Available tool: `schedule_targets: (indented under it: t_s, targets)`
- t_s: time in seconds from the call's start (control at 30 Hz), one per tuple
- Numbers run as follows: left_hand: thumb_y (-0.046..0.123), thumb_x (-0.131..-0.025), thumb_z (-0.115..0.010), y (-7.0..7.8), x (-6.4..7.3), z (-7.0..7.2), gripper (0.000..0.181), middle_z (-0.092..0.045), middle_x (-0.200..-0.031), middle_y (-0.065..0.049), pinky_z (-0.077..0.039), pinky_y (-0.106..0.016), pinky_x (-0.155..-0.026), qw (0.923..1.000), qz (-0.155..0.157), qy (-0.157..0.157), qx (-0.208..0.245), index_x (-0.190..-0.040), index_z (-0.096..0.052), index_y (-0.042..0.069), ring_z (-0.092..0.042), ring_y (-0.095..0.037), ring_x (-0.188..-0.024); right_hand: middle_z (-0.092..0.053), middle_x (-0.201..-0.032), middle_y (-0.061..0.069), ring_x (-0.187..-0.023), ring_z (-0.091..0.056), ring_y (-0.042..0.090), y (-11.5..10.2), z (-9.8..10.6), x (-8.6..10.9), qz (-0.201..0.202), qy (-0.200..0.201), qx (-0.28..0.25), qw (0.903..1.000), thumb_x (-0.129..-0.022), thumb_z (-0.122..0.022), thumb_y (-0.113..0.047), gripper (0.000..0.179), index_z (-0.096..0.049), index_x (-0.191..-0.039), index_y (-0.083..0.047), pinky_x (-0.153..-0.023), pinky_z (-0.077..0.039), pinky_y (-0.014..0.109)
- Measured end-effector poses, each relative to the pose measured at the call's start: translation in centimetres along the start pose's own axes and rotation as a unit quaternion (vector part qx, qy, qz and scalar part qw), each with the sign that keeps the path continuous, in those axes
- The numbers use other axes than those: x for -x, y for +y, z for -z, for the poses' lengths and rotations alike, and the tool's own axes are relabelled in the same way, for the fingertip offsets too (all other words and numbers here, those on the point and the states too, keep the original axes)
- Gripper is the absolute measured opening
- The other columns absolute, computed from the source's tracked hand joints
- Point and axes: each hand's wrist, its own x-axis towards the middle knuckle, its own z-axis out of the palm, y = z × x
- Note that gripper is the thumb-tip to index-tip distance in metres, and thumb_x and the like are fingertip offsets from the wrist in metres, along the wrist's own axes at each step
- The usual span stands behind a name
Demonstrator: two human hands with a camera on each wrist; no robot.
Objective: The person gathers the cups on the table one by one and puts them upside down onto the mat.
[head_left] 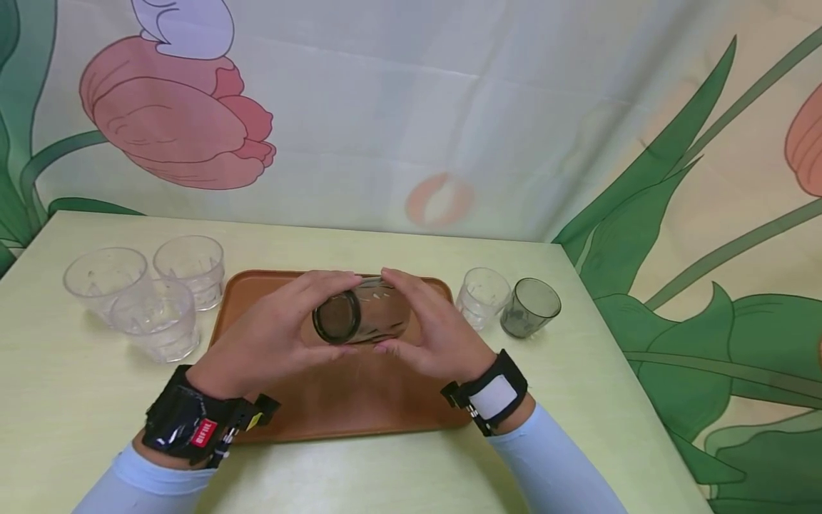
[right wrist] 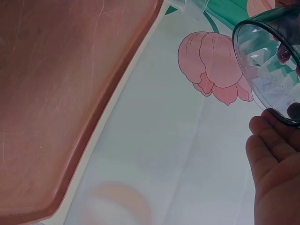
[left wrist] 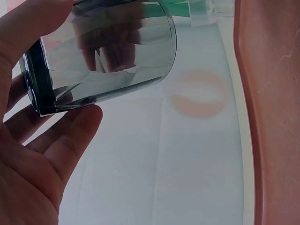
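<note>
Both of my hands hold a grey-tinted glass on its side over the brown tray. At the glass's thick dark base is my left hand, thumb and fingers on opposite sides. My right hand grips the other end in the same way. In the left wrist view, the glass has its base toward the left fingers. The right wrist view shows the round rim of the glass with the right fingers just under it. Nothing shows inside the glass.
Three clear tumblers stand grouped left of the tray on the pale table. Right of it, a clear tumbler and another grey glass stand close together. A printed curtain hangs behind the table.
</note>
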Motion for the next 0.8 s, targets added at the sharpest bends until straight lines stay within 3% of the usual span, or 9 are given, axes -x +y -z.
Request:
schedule_targets:
  t_s: [0.23, 0.4, 0.5, 0.67, 0.8]
  targets:
    - [0.028, -0.073, -0.090, 0.2, -0.1, 0.0, 0.084, -0.056, -0.140, -0.005, -0.051, -0.041, -0.102, 1.0000, 0.001, -0.005, -0.008, -0.145, -0.050, 0.013, -0.056, -0.021, -0.128, -0.043, -0.153, 0.015, -0.141, -0.043, 0.025, -0.4, 0.0, -0.1, -0.023, -0.013, 0.007, 0.9996, -0.082, -0.082, -0.033, 0.093, -0.031, -0.154, -0.002, -0.118, -0.036, 0.039]
    - [0.028, -0.074, -0.089, 0.2, -0.2, -0.2, 0.081, -0.059, -0.137, -0.006, -0.053, -0.042, -0.100, 0.9997, 0.014, -0.013, -0.018, -0.144, -0.051, 0.012, -0.059, -0.021, -0.123, -0.040, -0.156, 0.011, -0.144, -0.040, 0.024, -0.7, 1.0, 0.5, -0.085, -0.045, 0.022, 0.9951, -0.085, -0.079, -0.041, 0.096, -0.026, -0.158, -0.007, -0.117, -0.036, 0.042]
    - [0.028, -0.074, -0.089, 0.1, -0.3, -0.4, 0.080, -0.060, -0.136, -0.007, -0.054, -0.042, -0.097, 0.9995, 0.017, -0.012, -0.024, -0.143, -0.052, 0.011, -0.060, -0.021, -0.120, -0.047, -0.151, 0.008, -0.139, -0.044, 0.023, -0.2, 1.9, 1.3, -0.124, -0.053, 0.049, 0.9896, -0.088, -0.075, -0.043, 0.088, -0.031, -0.157, -0.010, -0.114, -0.039, 0.042]
    - [0.029, -0.073, -0.090, -0.2, -0.2, -0.6, 0.080, -0.061, -0.132, -0.006, -0.055, -0.041, -0.095, 0.9995, 0.017, -0.003, -0.026, -0.141, -0.052, 0.011, -0.062, -0.020, -0.115, -0.064, -0.123, 0.006, -0.111, -0.060, 0.020, 1.5, 2.5, 3.0, -0.159, -0.059, 0.107, 0.9796, -0.095, -0.067, -0.036, 0.057, -0.053, -0.143, -0.010, -0.095, -0.052, 0.038]
    - [0.030, -0.073, -0.090, -0.4, -0.1, -0.6, 0.079, -0.063, -0.129, -0.005, -0.055, -0.041, -0.096, 0.9994, 0.018, 0.003, -0.029, -0.140, -0.053, 0.011, -0.062, -0.019, -0.114, -0.068, -0.101, 0.003, -0.089, -0.061, 0.017, 2.9, 2.4, 4.4, -0.176, -0.062, 0.127, 0.9743, -0.097, -0.064, -0.031, 0.040, -0.064, -0.131, -0.010, -0.078, -0.053, 0.033]
